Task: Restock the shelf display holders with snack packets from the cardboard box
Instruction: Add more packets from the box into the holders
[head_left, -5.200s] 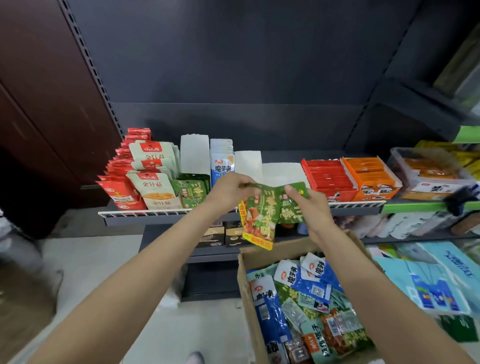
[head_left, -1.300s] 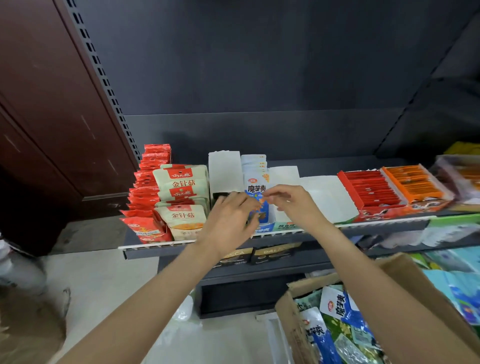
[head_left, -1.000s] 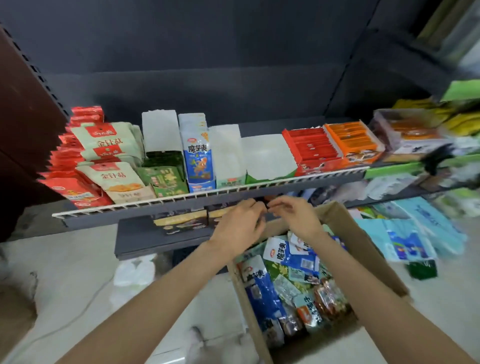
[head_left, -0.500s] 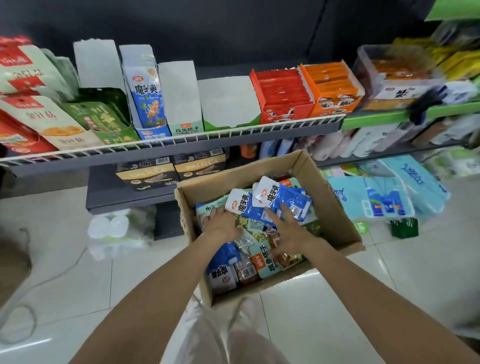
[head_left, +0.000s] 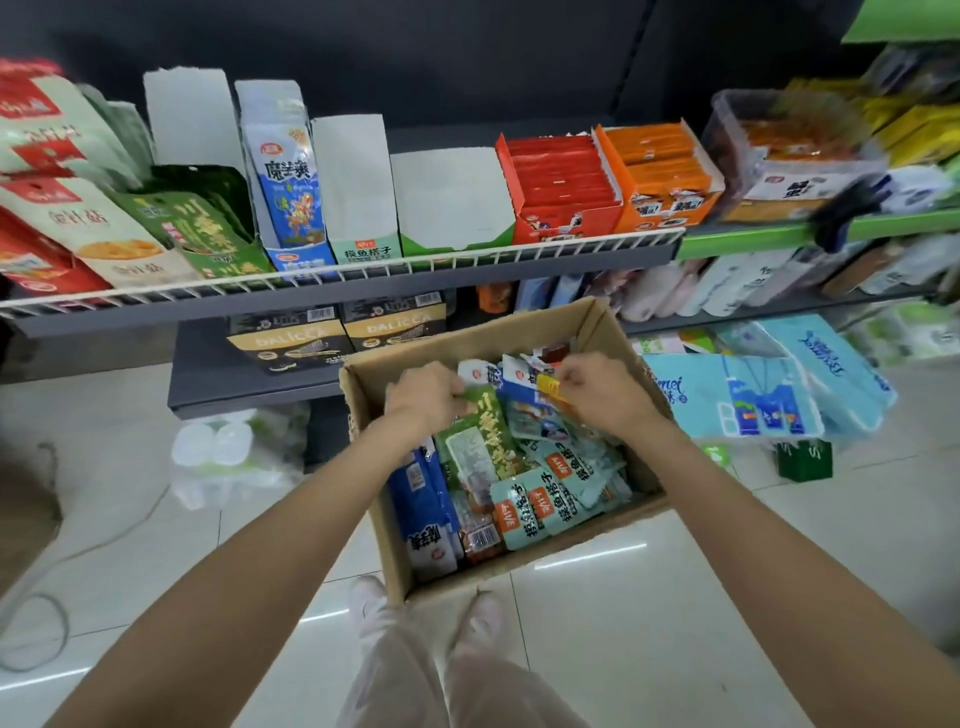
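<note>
Cardboard box on floor below shelf, full of snack packets. Step: picking stock. Left hand grips green packet; right hand pinches orange-edged packet. Next, likely: lift both clear, match to same-label holders above.

A small shop, seemingly — a wire-fronted shelf is carrying rows of snack display holders, with tissue packs lying on the tiled floor.
</note>
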